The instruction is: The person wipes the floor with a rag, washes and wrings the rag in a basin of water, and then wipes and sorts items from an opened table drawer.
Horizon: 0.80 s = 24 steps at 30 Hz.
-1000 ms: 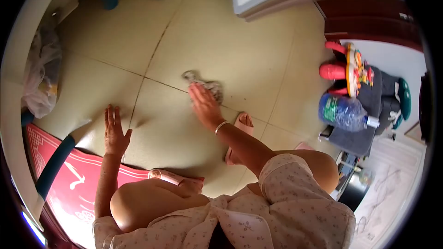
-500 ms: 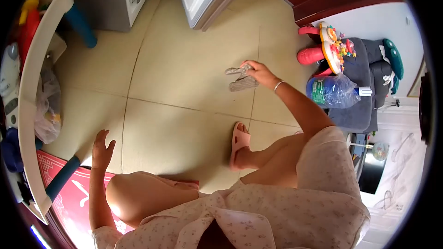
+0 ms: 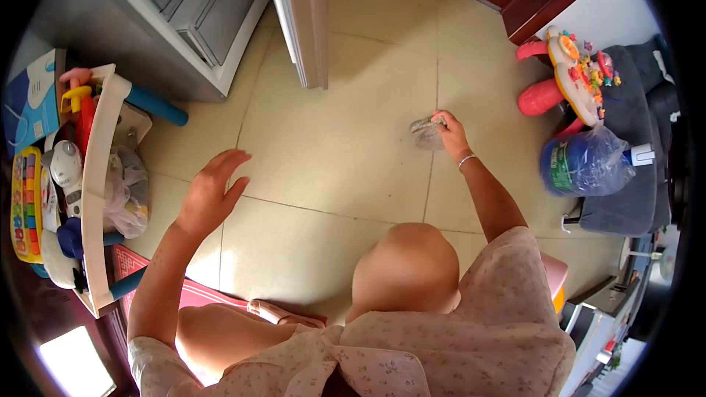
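My right hand [image 3: 452,134] is closed on a grey patterned piece that looks like a folded cloth [image 3: 428,137], held over the floor tiles. Its lower part hangs limp and slightly blurred, so I cannot tell its exact kind. My left hand [image 3: 212,195] is out in front of me with fingers stretched and thumb apart, holding nothing. Under both hands lies the beige tiled floor [image 3: 323,147]. The left hand is nearest to the white toy rack [image 3: 99,176] on the left, without touching it.
A refrigerator [image 3: 191,22] stands at upper left with its door [image 3: 298,22] swung open. On the right are a toy activity table [image 3: 577,81], a large water bottle [image 3: 581,164] in plastic, and a dark grey sofa [image 3: 625,202]. A red mat [image 3: 209,288] lies at lower left.
My view has turned and moved forward, bringing the refrigerator drawers and toy rack further into sight. My left hand has risen and reached forward. The right hand still holds the grey cloth.
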{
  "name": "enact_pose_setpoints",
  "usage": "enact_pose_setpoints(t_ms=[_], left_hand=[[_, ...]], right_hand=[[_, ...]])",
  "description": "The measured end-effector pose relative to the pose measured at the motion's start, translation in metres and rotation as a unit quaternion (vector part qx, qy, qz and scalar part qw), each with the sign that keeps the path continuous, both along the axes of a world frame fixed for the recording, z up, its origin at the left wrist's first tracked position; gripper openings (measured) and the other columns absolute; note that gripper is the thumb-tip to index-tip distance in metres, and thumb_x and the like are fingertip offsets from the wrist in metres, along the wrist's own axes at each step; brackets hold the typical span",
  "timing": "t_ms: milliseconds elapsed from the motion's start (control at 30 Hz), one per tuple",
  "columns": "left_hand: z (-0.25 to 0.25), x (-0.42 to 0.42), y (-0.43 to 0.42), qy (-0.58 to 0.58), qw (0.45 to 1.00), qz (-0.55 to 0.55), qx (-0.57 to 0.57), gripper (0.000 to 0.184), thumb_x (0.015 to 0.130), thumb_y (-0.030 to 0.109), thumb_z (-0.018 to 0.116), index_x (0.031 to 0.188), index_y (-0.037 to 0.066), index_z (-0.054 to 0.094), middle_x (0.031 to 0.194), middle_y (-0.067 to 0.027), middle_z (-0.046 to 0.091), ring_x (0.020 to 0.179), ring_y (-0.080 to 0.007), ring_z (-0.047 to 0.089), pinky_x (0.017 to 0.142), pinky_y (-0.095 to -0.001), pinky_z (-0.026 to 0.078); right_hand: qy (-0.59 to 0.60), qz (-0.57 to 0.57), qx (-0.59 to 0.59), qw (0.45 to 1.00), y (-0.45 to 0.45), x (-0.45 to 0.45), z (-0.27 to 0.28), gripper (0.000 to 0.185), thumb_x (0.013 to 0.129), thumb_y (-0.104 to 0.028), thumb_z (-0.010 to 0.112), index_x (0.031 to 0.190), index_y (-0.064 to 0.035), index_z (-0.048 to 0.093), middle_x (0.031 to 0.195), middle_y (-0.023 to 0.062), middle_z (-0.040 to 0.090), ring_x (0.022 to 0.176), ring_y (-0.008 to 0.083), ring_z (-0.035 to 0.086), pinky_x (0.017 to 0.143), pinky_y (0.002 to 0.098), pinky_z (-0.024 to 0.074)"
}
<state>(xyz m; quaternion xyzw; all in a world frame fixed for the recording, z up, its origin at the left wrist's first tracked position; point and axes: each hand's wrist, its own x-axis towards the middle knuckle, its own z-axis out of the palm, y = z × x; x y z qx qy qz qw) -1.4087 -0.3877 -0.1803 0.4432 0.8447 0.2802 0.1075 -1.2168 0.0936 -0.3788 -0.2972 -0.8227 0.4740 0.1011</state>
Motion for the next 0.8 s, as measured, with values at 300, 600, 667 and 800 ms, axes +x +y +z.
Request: enact_pose_setpoints(t_ms=[300,600,667,800], left_hand=[[-0.036,0.003,0.125,0.07,0.996,-0.051,0.0,0.049,0.084,0.002,0.063,0.13,0.008,0.051,0.133,-0.0188,0.051,0.119,-0.0366,0.052,0.098,-0.0397,0.046],[0.032,-0.053,0.23,0.274,0.936,0.037,-0.219,0.06,0.083,0.008,0.064,0.138,0.021,0.043,0.15,0.0006,0.034,0.088,-0.027,0.067,0.067,-0.0369,0.057],[0.027,-0.071,0.226,0.322,0.921,0.024,-0.218,0.058,0.083,0.009,0.064,0.137,0.021,0.044,0.149,0.002,0.035,0.089,-0.0258,0.066,0.067,-0.0366,0.057],[0.014,-0.089,0.206,0.37,0.92,-0.006,-0.127,0.048,0.083,0.01,0.064,0.13,0.014,0.053,0.142,0.0058,0.042,0.099,-0.0201,0.06,0.075,-0.0368,0.055]], right_hand=[[-0.034,-0.035,0.319,0.946,0.035,-0.015,-0.134,0.044,0.075,0.004,0.059,0.116,-0.0106,0.061,0.126,0.0083,0.058,0.116,0.03,0.054,0.099,0.0374,0.046],[0.053,0.304,0.177,0.934,-0.101,-0.019,-0.092,0.04,0.074,0.007,0.058,0.11,-0.0092,0.065,0.108,0.0064,0.061,0.107,0.0262,0.054,0.091,0.0367,0.0465],[0.098,0.259,0.127,0.953,-0.093,-0.042,-0.082,0.039,0.076,0.007,0.056,0.111,-0.0086,0.064,0.11,0.008,0.06,0.108,0.0269,0.054,0.092,0.0361,0.0462],[0.194,0.085,-0.001,0.977,-0.04,-0.107,-0.061,0.039,0.082,0.007,0.052,0.117,-0.0078,0.06,0.121,0.012,0.056,0.114,0.0298,0.052,0.095,0.0358,0.0449]])
